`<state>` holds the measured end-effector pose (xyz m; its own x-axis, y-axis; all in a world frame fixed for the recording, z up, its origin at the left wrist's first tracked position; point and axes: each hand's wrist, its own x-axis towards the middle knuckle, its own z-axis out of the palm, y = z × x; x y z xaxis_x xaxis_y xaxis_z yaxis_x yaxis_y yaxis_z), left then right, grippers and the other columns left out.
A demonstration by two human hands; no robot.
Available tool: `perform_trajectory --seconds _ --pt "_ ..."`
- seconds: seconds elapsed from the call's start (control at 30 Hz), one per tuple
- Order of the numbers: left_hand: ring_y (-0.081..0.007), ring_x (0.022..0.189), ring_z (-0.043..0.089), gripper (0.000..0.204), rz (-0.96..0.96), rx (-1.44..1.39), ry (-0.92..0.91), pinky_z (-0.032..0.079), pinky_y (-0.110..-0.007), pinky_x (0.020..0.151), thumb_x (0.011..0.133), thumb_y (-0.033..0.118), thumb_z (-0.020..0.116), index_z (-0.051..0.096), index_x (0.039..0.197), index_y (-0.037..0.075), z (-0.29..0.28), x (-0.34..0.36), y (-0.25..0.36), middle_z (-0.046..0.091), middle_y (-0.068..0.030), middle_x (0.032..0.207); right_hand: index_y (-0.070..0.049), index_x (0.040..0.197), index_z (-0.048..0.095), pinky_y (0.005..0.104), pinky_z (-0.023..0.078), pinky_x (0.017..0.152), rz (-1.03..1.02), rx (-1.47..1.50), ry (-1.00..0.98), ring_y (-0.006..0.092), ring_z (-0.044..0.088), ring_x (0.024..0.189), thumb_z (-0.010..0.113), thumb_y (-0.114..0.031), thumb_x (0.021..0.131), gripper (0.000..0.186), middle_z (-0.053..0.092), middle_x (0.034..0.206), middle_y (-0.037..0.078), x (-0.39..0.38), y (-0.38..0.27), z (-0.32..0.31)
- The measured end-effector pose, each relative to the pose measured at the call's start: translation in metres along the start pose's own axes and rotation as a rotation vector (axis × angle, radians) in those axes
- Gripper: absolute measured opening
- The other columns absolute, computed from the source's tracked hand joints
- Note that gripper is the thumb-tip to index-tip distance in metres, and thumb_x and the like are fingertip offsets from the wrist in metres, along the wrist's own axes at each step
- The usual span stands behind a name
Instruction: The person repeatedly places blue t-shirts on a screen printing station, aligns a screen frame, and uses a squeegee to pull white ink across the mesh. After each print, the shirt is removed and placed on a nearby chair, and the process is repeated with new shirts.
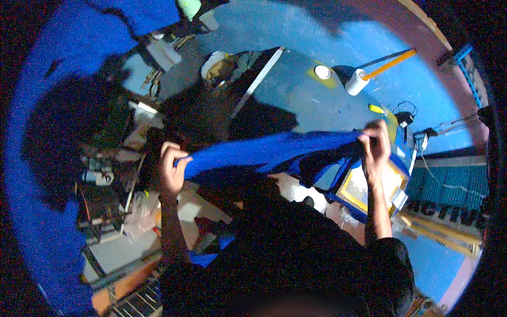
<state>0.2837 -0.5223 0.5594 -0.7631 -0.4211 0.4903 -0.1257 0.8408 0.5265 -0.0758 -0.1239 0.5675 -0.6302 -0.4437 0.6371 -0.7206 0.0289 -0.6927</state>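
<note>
A blue cloth (264,151) hangs stretched between my two hands, its upper edge nearly straight and its lower part falling into dark folds. My left hand (173,166) pinches one end between thumb and fingers. The other end is pinched by my right hand (376,142), held slightly higher. Behind the cloth is a dark table (311,108), partly in shadow. Below the right end of the cloth, a frame with a yellow inner border and white panel (364,185) is partly hidden by my right forearm.
On the table's far right stand a white cup (357,83) with an orange stick and a round white lid (322,72). A pale metal strip (259,80) lies across it. Cluttered shelves (100,185) with a clear plastic bag (140,219) are at left. Wooden bars (443,235) sit right.
</note>
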Motion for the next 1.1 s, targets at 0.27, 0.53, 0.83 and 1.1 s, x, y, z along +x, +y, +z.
perform_trajectory --seconds 0.27,0.53,0.83,1.1 --pt "-0.0130 0.071 0.053 0.014 -0.115 -0.120 0.003 0.045 -0.030 0.065 0.095 0.002 0.065 0.056 0.084 0.000 0.020 0.106 -0.089 0.057 -0.0045 0.077 -0.001 0.106 0.064 0.0325 0.051 0.074 0.083 -0.512 0.136 0.0210 0.062 0.076 0.059 -0.010 0.103 0.011 0.066 0.087 0.007 -0.035 -0.010 0.019" --pt "-0.0206 0.069 0.055 0.010 0.385 0.035 -0.351 0.045 -0.034 0.064 0.088 0.003 0.068 0.062 0.080 0.001 0.010 0.200 -0.067 0.053 -0.0088 0.079 -0.005 0.101 0.063 0.0365 0.055 0.073 0.337 -0.703 0.187 0.0284 0.073 0.082 0.066 -0.009 0.098 0.005 0.073 0.091 0.013 -0.038 -0.019 -0.030" --pt "-0.0283 0.103 0.058 0.005 0.311 0.067 0.076 0.046 -0.042 0.096 0.104 0.005 0.053 0.055 0.106 0.000 0.028 0.161 -0.064 0.060 -0.0125 0.105 0.003 0.126 0.059 0.0353 0.049 0.102 0.257 -0.313 0.630 0.0203 0.062 0.113 0.054 0.001 0.103 0.023 0.066 0.120 0.011 -0.090 -0.051 -0.025" --pt "-0.0262 0.087 0.067 0.009 0.026 0.036 0.319 0.055 -0.044 0.085 0.089 0.008 0.071 0.069 0.095 0.002 -0.006 0.089 -0.095 0.070 -0.0100 0.096 -0.001 0.096 0.068 0.0297 0.053 0.072 0.266 -0.796 0.414 0.0160 0.064 0.076 0.068 -0.010 0.098 0.009 0.068 0.082 0.008 -0.167 -0.092 -0.038"
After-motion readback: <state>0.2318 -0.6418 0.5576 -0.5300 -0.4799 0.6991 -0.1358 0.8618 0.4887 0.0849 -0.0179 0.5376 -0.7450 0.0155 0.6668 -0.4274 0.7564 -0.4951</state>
